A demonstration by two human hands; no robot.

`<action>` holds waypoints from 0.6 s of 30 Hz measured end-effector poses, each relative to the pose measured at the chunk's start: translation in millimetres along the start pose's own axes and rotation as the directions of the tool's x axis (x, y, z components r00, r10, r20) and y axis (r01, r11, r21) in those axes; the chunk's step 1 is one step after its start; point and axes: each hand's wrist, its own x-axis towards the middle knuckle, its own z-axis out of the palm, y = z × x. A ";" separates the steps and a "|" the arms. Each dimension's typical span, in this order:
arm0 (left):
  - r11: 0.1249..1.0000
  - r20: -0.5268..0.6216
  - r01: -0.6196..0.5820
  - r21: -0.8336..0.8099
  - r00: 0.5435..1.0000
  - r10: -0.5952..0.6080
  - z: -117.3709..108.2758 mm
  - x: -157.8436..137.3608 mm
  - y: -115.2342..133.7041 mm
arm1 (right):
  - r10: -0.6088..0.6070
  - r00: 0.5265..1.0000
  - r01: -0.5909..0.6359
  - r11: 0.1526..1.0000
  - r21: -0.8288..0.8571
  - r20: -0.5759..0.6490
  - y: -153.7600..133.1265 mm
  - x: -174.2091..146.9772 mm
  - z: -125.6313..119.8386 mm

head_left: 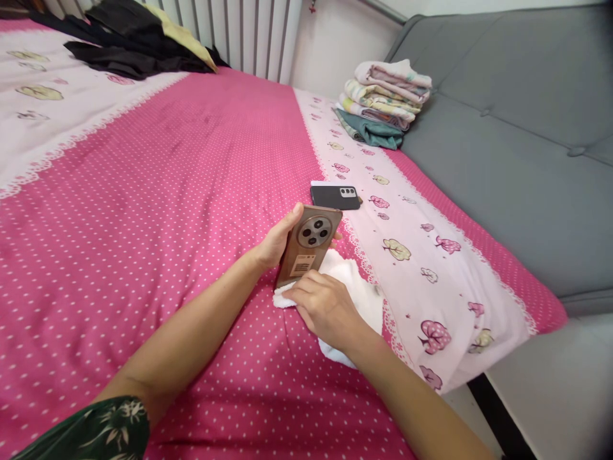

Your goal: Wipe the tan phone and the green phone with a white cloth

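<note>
My left hand [280,239] grips a brown smartphone [313,246] by its sides, thumb along the left edge and fingertips showing past the right edge. The phone is tilted up with its back towards me, showing a round camera ring and a label with a printed code. In my right hand [325,306] is a white cloth [357,278], pressed at the phone's lower end with fingers closed on it. The rest of the cloth hangs down onto the bed under my wrist. The phone's screen is hidden.
Just beyond, a dark phone [328,197] lies back up on the pink dotted bedsheet [205,160]. Folded clothes [383,96] are stacked by the grey padded headboard [517,128]. Dark clothes [129,38] lie at the far left near a white radiator [239,32].
</note>
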 end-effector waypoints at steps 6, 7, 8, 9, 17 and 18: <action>1.000 0.008 0.004 -0.027 1.000 -0.003 -0.2 0.0 -0.7 | 0.002 1.000 -0.002 1.000 0.000 0.002 0.7 0.0 0.2; 1.000 0.010 0.005 -0.030 1.000 -0.005 -0.2 0.2 -0.6 | 0.002 1.000 -0.002 1.000 0.001 0.001 0.7 0.1 0.1; 0.999 0.012 0.007 -0.032 1.000 -0.006 -0.4 0.3 -0.6 | 0.001 1.000 -0.001 1.000 0.001 -0.001 0.6 0.2 0.0; 0.999 0.013 0.009 -0.034 1.000 -0.009 -0.5 0.4 -0.5 | 0.000 1.000 0.000 1.000 0.001 -0.001 0.5 0.4 0.0; 1.000 0.007 0.009 -0.026 1.000 -0.009 -0.9 0.1 -0.6 | -0.006 1.000 0.006 1.000 0.001 -0.008 1.1 1.2 0.7; 1.000 0.007 0.008 -0.026 1.000 -0.007 -0.8 0.1 -0.7 | -0.005 1.000 0.005 1.000 0.002 -0.006 1.1 1.1 0.6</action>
